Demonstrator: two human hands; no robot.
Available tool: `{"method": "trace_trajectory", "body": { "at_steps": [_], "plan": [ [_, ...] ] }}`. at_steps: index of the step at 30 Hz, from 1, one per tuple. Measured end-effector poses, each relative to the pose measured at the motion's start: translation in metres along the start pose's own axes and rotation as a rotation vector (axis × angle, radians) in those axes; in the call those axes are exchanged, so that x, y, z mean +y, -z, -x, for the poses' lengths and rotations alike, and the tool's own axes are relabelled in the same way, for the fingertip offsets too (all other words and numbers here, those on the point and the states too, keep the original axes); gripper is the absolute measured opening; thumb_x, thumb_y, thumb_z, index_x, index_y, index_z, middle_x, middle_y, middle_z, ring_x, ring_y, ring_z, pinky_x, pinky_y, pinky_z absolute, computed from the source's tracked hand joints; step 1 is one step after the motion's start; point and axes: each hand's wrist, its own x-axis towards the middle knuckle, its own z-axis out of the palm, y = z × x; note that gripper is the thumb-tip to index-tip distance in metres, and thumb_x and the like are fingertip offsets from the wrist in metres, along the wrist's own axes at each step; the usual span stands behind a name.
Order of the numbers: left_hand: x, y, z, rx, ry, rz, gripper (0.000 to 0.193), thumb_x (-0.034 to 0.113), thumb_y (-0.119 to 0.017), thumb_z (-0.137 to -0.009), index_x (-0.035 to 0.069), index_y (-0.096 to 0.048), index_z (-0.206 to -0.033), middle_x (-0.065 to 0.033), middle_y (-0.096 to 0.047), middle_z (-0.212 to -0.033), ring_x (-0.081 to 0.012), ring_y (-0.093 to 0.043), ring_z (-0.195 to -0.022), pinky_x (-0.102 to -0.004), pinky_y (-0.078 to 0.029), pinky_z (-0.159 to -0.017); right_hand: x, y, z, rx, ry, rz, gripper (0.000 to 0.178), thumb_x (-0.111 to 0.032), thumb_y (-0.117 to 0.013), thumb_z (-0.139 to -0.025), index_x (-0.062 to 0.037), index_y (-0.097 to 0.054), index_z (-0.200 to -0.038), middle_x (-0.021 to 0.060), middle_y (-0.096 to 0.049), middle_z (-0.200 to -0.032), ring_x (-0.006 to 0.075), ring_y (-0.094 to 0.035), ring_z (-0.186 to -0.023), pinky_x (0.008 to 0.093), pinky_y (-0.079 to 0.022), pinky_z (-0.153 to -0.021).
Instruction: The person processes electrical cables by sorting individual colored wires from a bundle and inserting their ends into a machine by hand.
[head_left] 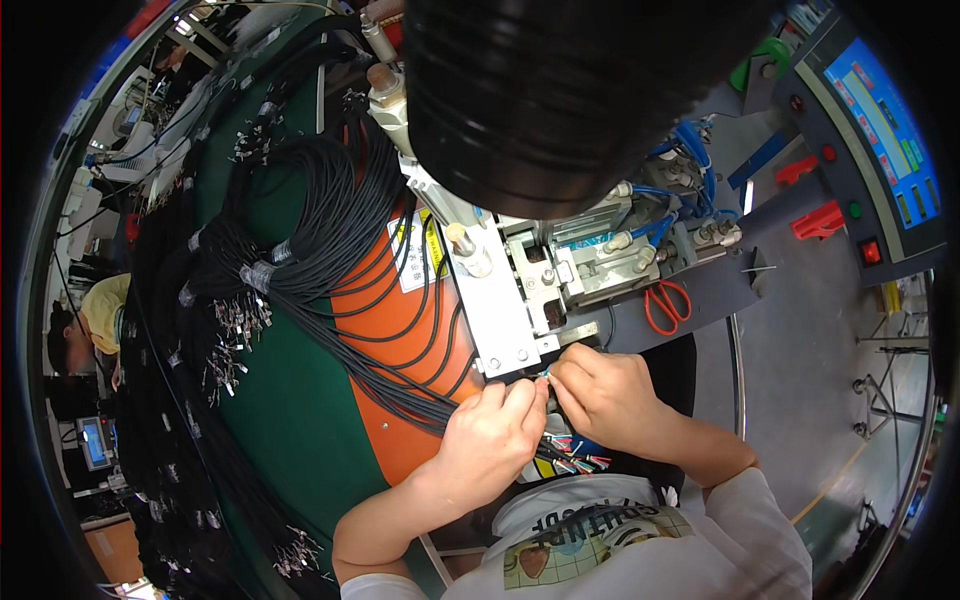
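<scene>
Both of my hands meet at the front corner of a white metal press fixture point(490, 320). My left hand point(490, 437) is closed, its thumb and fingertips pinching the thin wires point(545, 375) at a cable's end. From the other side my right hand point(608, 398) pinches the same small wire tips; the fingers hide most of them. Below the hands, stripped cable ends with coloured wires point(578, 460) fan out. Black cables point(390, 390) run from a big bundle point(320, 210) on the left over the orange plate point(365, 425) toward my left hand.
A large black cylinder point(570, 100) overhangs the fixture. Red-handled scissors point(667, 307) lie right of it, near blue air hoses point(695, 150). A control screen point(885, 140) stands at the far right. More cable bundles point(190, 430) cover the green table point(300, 420) at left; a person point(95, 320) is beyond.
</scene>
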Motion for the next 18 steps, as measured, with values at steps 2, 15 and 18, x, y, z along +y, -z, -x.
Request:
{"method": "trace_trajectory", "body": {
  "at_steps": [2,15,18],
  "plan": [
    [-0.002,-0.001,0.0,0.016,-0.002,0.011,0.041,0.009,-0.06,-0.075,-0.005,-0.061,-0.113,-0.0064,-0.05,-0.084,-0.0182,-0.052,-0.075,-0.027,-0.046,-0.059,0.005,-0.005,0.003,0.093,0.01,-0.093,0.007,-0.004,-0.067,-0.079,-0.002,-0.062,-0.083,0.0073,-0.061,-0.084,0.0223,-0.062,-0.059,0.0318,-0.047,-0.049],
    [-0.015,-0.015,0.031,0.297,0.237,0.28,0.035,-0.002,-0.067,-0.063,0.0,-0.067,-0.098,-0.0091,-0.057,-0.087,-0.0257,-0.056,-0.076,-0.0369,-0.045,-0.062,0.013,-0.009,-0.001,0.003,-0.28,-0.489,0.008,-0.01,-0.067,-0.081,-0.0033,-0.062,-0.08,0.0089,-0.063,-0.066,0.0232,-0.061,-0.054,0.0339,-0.046,-0.049],
    [-0.015,-0.016,0.031,0.326,0.244,0.152,0.034,-0.002,-0.069,-0.066,0.002,-0.064,-0.099,-0.0098,-0.056,-0.079,-0.0261,-0.057,-0.07,-0.0349,-0.044,-0.058,0.011,-0.007,0.008,0.095,-0.209,-0.261,0.014,-0.013,-0.071,-0.081,-0.0045,-0.065,-0.09,0.008,-0.064,-0.076,0.0193,-0.057,-0.05,0.031,-0.045,-0.049]
  ]
}}
